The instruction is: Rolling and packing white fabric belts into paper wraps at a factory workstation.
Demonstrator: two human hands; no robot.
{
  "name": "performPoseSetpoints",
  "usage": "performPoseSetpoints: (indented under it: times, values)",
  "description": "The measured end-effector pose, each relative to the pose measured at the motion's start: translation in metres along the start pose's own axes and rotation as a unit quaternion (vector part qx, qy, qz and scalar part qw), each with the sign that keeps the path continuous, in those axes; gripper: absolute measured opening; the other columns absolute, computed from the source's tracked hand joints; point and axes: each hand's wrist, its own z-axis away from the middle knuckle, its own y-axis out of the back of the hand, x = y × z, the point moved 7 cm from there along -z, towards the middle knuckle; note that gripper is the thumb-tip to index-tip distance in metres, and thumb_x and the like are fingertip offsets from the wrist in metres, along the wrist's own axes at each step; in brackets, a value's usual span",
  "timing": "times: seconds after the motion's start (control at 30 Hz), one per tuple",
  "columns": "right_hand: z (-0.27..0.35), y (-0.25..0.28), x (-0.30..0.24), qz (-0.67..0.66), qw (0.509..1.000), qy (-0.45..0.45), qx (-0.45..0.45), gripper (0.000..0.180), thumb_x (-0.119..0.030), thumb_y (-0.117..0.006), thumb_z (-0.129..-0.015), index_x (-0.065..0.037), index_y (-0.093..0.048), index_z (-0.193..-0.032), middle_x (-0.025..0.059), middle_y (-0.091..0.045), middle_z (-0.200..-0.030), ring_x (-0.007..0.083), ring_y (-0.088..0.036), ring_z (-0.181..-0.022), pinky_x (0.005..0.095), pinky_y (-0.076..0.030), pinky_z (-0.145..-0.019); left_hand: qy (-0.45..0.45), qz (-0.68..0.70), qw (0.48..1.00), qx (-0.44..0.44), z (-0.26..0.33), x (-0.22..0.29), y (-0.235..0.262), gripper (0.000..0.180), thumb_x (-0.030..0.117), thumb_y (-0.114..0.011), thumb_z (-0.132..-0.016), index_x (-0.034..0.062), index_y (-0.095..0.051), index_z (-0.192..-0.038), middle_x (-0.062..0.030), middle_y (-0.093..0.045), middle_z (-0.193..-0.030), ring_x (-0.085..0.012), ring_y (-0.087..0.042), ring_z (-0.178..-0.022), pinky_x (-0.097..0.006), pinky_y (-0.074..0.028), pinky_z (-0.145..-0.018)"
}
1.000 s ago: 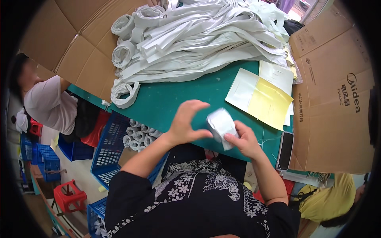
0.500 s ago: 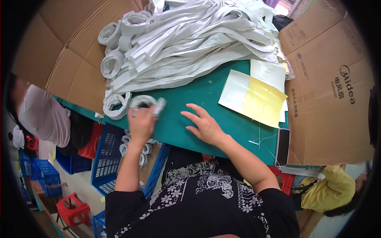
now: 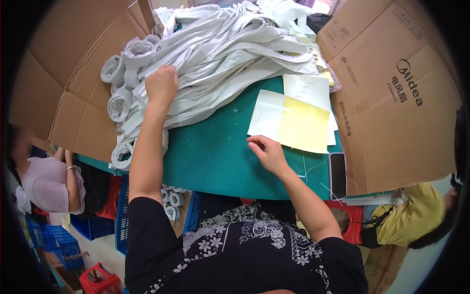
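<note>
A large heap of long white fabric strips (image 3: pixel 230 54) lies across the far part of the green table. My left hand (image 3: pixel 162 85) has reached into the near-left ends of the heap. Its fingers are curled down and closed on a white strip, with the fingertips mostly hidden. Rolled-up white strips (image 3: pixel 119 107) stand along the heap's left side, and another roll (image 3: pixel 122 156) sits at the table's left edge, partly behind my left forearm. My right hand (image 3: pixel 269 155) hovers empty over the table, fingers loosely bent and thumb apart, just by the yellow sheet (image 3: pixel 304 125).
White papers (image 3: pixel 267 112) lie around the yellow sheet. A phone-like dark slab (image 3: pixel 338 176) rests at the right edge near loose threads. Cardboard walls (image 3: pixel 391 98) flank both sides. Below left, a blue crate (image 3: pixel 192 213) stands by more rolls. People sit at left and right.
My left hand has left the roll at the near-left edge and moved up onto the strip heap. My right hand has shifted toward the papers, its fingers more bent. The view has turned slightly.
</note>
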Motion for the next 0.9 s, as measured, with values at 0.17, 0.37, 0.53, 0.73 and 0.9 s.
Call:
performPoseSetpoints:
  times: [0.17,0.37,0.53,0.73,0.9]
  values:
    - [-0.012,0.014,0.025,-0.126,0.988,-0.086,0.018,0.023,-0.020,-0.056,-0.088,0.001,-0.064,-0.096,0.0040,-0.063,-0.081,0.0103,-0.059,-0.072,0.0234,-0.048,-0.071,-0.084,0.109,0.988,-0.076,0.026,0.085,-0.009,0.013,0.014,-0.055,-0.078,0.0053,-0.065,-0.081,-0.0142,-0.063,-0.082,-0.0330,-0.061,-0.076,-0.042,-0.049,-0.067]
    - [-0.030,0.032,-0.005,-0.252,0.965,-0.066,0.016,0.024,-0.022,-0.055,-0.090,0.000,-0.063,-0.099,0.0043,-0.062,-0.081,0.0103,-0.058,-0.076,0.0241,-0.049,-0.073,-0.048,0.241,0.968,-0.048,0.010,0.088,-0.020,0.018,0.022,-0.057,-0.082,0.0059,-0.062,-0.089,-0.0136,-0.062,-0.088,-0.0309,-0.061,-0.083,-0.042,-0.049,-0.069]
    - [-0.002,0.039,0.025,-0.226,0.967,-0.114,0.026,0.023,-0.020,-0.056,-0.089,0.000,-0.063,-0.098,0.0045,-0.063,-0.081,0.0096,-0.058,-0.074,0.0226,-0.048,-0.070,-0.119,0.027,0.992,-0.021,0.022,0.087,-0.057,0.042,0.033,-0.066,-0.075,0.0061,-0.055,-0.106,-0.0108,-0.056,-0.101,-0.0271,-0.055,-0.093,-0.038,-0.045,-0.074]
    - [0.032,0.041,0.053,-0.249,0.954,-0.165,0.029,0.024,-0.022,-0.054,-0.091,-0.001,-0.063,-0.098,0.0045,-0.062,-0.083,0.0101,-0.057,-0.076,0.0243,-0.048,-0.072,-0.213,-0.020,0.973,-0.083,0.075,0.093,-0.076,0.037,0.036,-0.065,-0.074,0.0072,-0.055,-0.095,-0.0080,-0.056,-0.088,-0.0239,-0.057,-0.084,-0.037,-0.044,-0.070]
    - [0.017,-0.002,0.055,-0.346,0.914,-0.205,-0.057,0.039,-0.032,-0.041,-0.096,-0.001,-0.052,-0.118,0.0085,-0.059,-0.106,0.0159,-0.056,-0.095,0.0289,-0.046,-0.084,-0.265,0.079,0.960,-0.046,0.089,0.138,-0.061,0.008,0.013,-0.054,-0.077,0.0093,-0.053,-0.070,-0.0063,-0.056,-0.068,-0.0244,-0.059,-0.061,-0.038,-0.046,-0.050]
